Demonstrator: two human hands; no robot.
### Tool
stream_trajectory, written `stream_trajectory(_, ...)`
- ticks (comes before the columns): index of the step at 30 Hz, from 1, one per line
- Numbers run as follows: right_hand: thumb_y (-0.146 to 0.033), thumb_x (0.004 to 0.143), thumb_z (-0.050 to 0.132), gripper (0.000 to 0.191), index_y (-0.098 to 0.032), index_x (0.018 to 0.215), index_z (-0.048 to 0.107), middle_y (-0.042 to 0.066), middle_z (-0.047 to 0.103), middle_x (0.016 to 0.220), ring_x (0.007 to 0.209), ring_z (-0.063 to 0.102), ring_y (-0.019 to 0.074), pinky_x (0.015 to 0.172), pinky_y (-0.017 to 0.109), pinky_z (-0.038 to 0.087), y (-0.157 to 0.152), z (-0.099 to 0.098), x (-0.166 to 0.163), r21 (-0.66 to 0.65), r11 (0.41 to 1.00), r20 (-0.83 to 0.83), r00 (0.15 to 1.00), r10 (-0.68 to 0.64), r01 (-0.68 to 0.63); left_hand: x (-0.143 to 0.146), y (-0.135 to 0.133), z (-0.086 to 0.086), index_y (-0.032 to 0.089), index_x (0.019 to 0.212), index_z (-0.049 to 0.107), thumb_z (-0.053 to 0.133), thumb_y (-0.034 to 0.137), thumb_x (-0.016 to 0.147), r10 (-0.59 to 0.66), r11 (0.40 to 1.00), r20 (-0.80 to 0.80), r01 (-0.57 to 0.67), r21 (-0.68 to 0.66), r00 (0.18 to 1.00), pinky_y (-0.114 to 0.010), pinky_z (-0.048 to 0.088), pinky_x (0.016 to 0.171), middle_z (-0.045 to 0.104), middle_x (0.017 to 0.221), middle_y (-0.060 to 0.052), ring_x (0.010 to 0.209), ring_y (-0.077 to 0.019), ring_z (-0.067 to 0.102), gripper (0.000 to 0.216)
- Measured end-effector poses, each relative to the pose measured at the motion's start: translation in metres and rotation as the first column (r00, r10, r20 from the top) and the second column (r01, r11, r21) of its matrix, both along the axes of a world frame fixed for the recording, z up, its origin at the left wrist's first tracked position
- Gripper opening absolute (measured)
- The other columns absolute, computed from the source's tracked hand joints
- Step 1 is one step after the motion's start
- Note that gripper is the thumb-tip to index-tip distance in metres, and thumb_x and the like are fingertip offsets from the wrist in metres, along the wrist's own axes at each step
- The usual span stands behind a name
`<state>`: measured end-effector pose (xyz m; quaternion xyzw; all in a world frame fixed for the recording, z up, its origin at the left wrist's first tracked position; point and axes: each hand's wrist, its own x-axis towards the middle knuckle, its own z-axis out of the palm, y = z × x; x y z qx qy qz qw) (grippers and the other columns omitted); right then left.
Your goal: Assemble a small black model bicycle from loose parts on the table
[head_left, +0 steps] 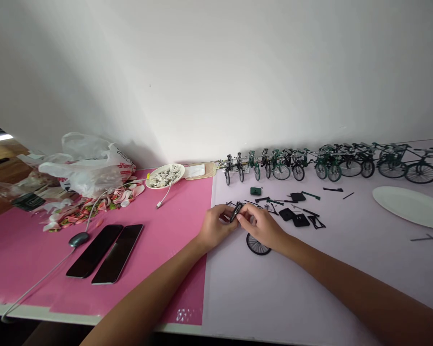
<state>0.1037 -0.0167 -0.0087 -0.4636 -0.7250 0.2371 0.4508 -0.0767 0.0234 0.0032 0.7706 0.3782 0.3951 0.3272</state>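
Underlying 2 hands (216,226), the pink and lilac tabletop (267,298) meets a wall (220,77).

Bare tabletop (260,298) on the near side of the fingers (251,210), past one wheel (259,244); beyond them, loose parts (300,220), then bicycles (334,172), block!

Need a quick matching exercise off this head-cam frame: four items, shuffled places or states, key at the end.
Items
1. Dark curved part
2. Spoked loose wheel
3. Two phones
4. Model bicycles

Places or states
A. Side by side on the pink covering
B. Held in the fingers of the left hand and right hand
C. Lined up along the wall
D. On the pale surface, partly hidden by the right hand

Pairs: 1-B, 2-D, 3-A, 4-C
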Motion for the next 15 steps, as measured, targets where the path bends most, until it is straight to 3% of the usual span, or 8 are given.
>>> stream_trajectory(15, -0.029, 0.096, 0.054, 0.009, -0.024, 0.088, 0.055, -0.001, 0.067, 0.077, 0.064, 0.06, 0.0154, 0.06, 0.028, 0.047, -0.0007, 0.0014, -0.0005, -0.012, 1.0, 0.007, 1.0, 0.002, -0.002, -0.0013, 0.002, -0.0017, 0.016, 0.089, 0.073, 0.076, 0.024, 0.077, -0.028, 1.0, -0.005, 0.028, 0.003, 1.0, -0.023, 0.054, 0.065, 0.075, 0.079, -0.003, 0.07, -0.0129, 0.067, 0.014)
